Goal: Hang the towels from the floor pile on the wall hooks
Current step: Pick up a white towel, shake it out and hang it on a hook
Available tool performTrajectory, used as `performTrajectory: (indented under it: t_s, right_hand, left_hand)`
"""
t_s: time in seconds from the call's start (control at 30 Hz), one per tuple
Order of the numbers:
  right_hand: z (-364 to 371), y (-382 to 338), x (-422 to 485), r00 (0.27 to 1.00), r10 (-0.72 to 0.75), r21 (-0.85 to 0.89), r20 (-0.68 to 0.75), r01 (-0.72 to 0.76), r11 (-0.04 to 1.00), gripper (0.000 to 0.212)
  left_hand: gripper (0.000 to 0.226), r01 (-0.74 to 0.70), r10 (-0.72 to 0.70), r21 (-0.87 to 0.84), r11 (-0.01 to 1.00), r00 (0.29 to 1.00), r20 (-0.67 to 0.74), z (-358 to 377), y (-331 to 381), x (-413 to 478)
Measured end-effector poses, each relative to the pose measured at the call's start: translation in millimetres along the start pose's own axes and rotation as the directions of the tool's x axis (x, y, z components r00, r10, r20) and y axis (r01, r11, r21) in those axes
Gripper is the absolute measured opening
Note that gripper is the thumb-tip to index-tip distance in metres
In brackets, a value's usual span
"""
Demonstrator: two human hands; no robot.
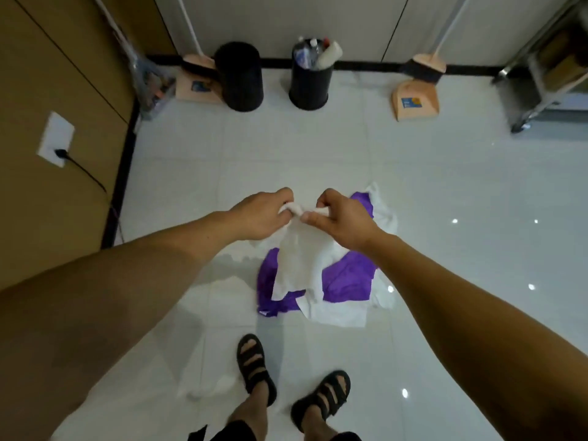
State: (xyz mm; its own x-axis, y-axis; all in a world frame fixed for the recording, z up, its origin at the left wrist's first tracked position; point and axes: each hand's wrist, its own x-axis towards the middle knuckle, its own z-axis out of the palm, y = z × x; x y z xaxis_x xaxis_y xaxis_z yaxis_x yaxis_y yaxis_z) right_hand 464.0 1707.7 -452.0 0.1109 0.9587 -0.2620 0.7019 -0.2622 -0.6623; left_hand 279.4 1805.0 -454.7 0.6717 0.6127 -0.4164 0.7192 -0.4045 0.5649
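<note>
Above the floor pile, just ahead of your feet, you are holding a white towel by its top edge with both hands. Your left hand is curling its fingers round a bunched part of that edge. Your right hand is pinching the edge just beside it between thumb and curled fingers. The two hands are sitting close together, backs upward, with a short twist of cloth running between them.

The towel is hanging from them as a loose, crumpled sheet and is covering the middle of the pile. Whether its lower end is touching the cloth beneath cannot be told from this view.

The pile is lying on the glossy pale tiled floor. It is showing a purple towel spread out, with white cloth at its near edge and more white at its far right side.

You are standing in black sandals, toes pointing at the pile.

Along the far wall, two black bins are standing side by side, the right one holding bottles. A peach dustpan with its broom is leaning to their right, and another is sitting to their left. A metal rack is occupying the far right corner, and a white wall socket with a black plug is showing on the brown panel at left
</note>
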Motion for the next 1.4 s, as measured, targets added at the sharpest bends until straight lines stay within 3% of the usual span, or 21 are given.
performTrajectory:
  t_s: [0.07, 0.17, 0.3, 0.37, 0.43, 0.53, 0.63, 0.73, 0.83, 0.93, 1.0, 1.07, 1.17, 1.23, 1.3, 1.4]
  right_hand:
    - [-26.0, -31.9, -1.1, 0.998, -0.057, -0.144, 0.014, 0.059, 0.988, 0.048]
    - [-58.9, -65.8, -1.1, 0.992, -0.118, -0.341, 0.033, 0.122, 0.932, 0.035]
    - [-97.3, -95.1, -4.4, 0.993, -0.102, -0.343, -0.051, 0.078, 0.936, 0.035]
    - [-121.0, -105.7, -8.2, 0.994, -0.032, -0.195, -0.103, 0.011, 0.981, 0.033]
    - [-143.1, -116.4, -15.2, 0.989, 0.029, 0.137, -0.145, -0.009, 0.991, 0.029]
    - [-163.7, -147.1, -27.4, 0.973, 0.046, 0.595, -0.225, 0.1, 0.797, 0.016]
    - [-169.5, -192.5, -38.7, 0.972, -0.109, 0.708, -0.208, 0.227, 0.669, 0.015]
    - [-165.4, -234.3, -53.7, 0.921, -0.369, 0.633, -0.128, 0.362, 0.684, 0.037]
    - [-159.4, -271.4, -68.9, 0.85, -0.517, 0.532, -0.1, 0.485, 0.694, 0.059]
    - [-158.0, -304.0, -78.1, 0.826, -0.524, 0.473, -0.207, 0.553, 0.686, 0.045]
    - [-162.1, -325.2, -82.6, 0.857, -0.459, 0.555, -0.232, 0.505, 0.662, 0.028]
    - [-166.6, -346.6, -87.6, 0.894, -0.412, 0.651, -0.174, 0.418, 0.634, 0.019]
    - [-168.2, -379.9, -98.7, 0.927, -0.375, 0.761, -0.019, 0.257, 0.596, 0.025]
    - [-164.4, -403.1, -109.6, 0.925, -0.378, 0.83, 0.038, 0.182, 0.528, 0.028]
    - [-158.0, -425.9, -120.6, 0.931, -0.362, 0.884, 0.056, 0.123, 0.451, 0.038]
    - [-144.9, -442.9, -128.2, 0.896, -0.438, 0.946, 0.076, 0.073, 0.315, 0.052]
  left_hand:
    - [0.013, 0.002, 0.002, 0.056, 0.998, 0.997, -0.077, -40.9, 12.4, -20.7]
    - [0.011, 0.035, -0.027, 0.045, 0.998, 0.984, -0.178, -91.2, 27.5, -49.2]
    - [0.011, 0.058, -0.062, -0.024, 0.998, 0.964, -0.259, -138.7, 50.5, -84.1]
    - [0.013, 0.066, -0.081, -0.054, 0.996, 0.93, -0.358, -159.8, 63.1, -99.9]
    - [0.019, 0.061, -0.08, -0.056, 0.997, 0.884, -0.461, -179.6, 81.5, -115.9]
    - [0.019, 0.01, -0.106, -0.154, 0.988, 0.768, -0.631, -205.3, 114.8, -140.5]
    - [0.015, -0.147, -0.207, -0.395, 0.907, 0.662, -0.721, -229.1, 154.5, -165.4]
    - [0.013, -0.294, -0.225, -0.558, 0.776, 0.697, -0.68, -248.7, 192.6, -192.2]
    - [0.018, -0.381, -0.243, -0.639, 0.669, 0.7, -0.671, -261.1, 212.3, -221.4]
    - [0.03, -0.447, -0.229, -0.71, 0.545, 0.735, -0.638, -262.0, 209.2, -253.4]
    - [0.033, -0.458, -0.225, -0.698, 0.55, 0.724, -0.652, -255.2, 197.2, -278.5]
    - [0.044, -0.329, -0.279, -0.704, 0.629, 0.75, -0.599, -243.0, 176.6, -303.5]
    - [0.085, 0.078, -0.371, -0.645, 0.761, 0.867, -0.332, -211.2, 144.0, -330.8]
    - [0.085, 0.22, -0.422, -0.609, 0.762, 0.882, -0.21, -191.0, 138.9, -338.4]
    - [0.069, 0.188, -0.454, -0.681, 0.708, 0.86, -0.235, -180.6, 138.8, -342.9]
    - [0.044, -0.008, -0.457, -0.796, 0.605, 0.815, -0.356, -182.9, 132.6, -360.7]
